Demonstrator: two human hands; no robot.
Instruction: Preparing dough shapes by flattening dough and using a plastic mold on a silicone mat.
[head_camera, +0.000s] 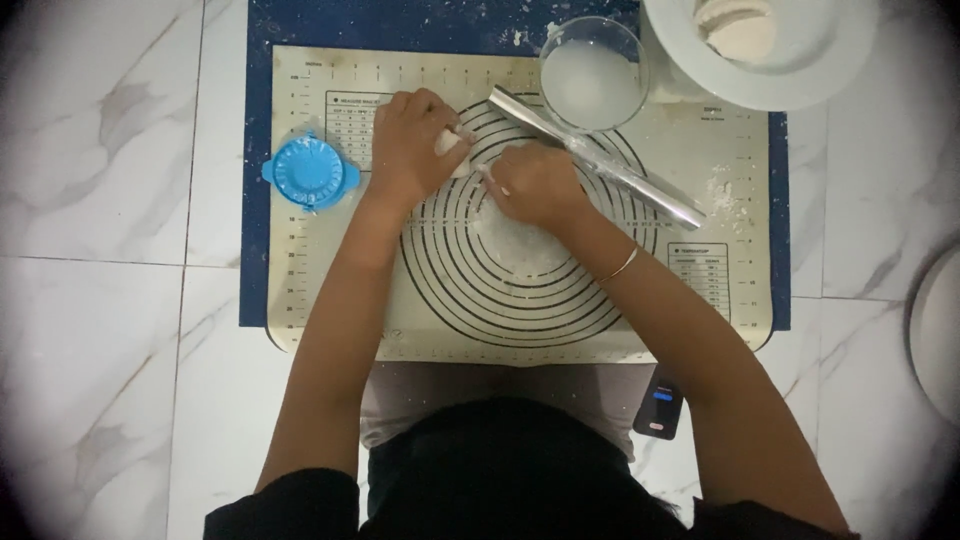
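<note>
Overhead view from the head camera. At the centre of the frame we see a cream baking mat (330, 300) printed with dark concentric rings, lying on a dark blue sheet (258, 250) that shows along its left and right edges and across the top; both rest on a white marble-patterned tiled floor (100, 300).

The left hand (410, 145), in the upper middle of the frame, has its fingers curled shut around a small pale lump of dough (450, 148) — only a sliver of the lump shows at the right side of the fist, over the upper left of the rings. The right hand (535, 185) lies just beside it, to the right and slightly lower; its fingers are bent inward and its fingertips reach toward the dough, though we cannot tell whether they pinch it or merely touch it. A thin bangle (620, 265) circles the right wrist.

A dusting of flour (515, 245) whitens the middle of the rings, directly below the right hand. A metal rolling pin (600, 160) lies diagonally from the upper middle toward the right, close to the right hand. A glass bowl (593, 75) of white contents stands at the top, touching the pin's upper end; a white plate (800, 75) occupies the upper right corner. A blue round dumpling press (310, 172) sits at the mat's left edge — well apart from the dough. A dark phone (660, 402) lies below the mat.
</note>
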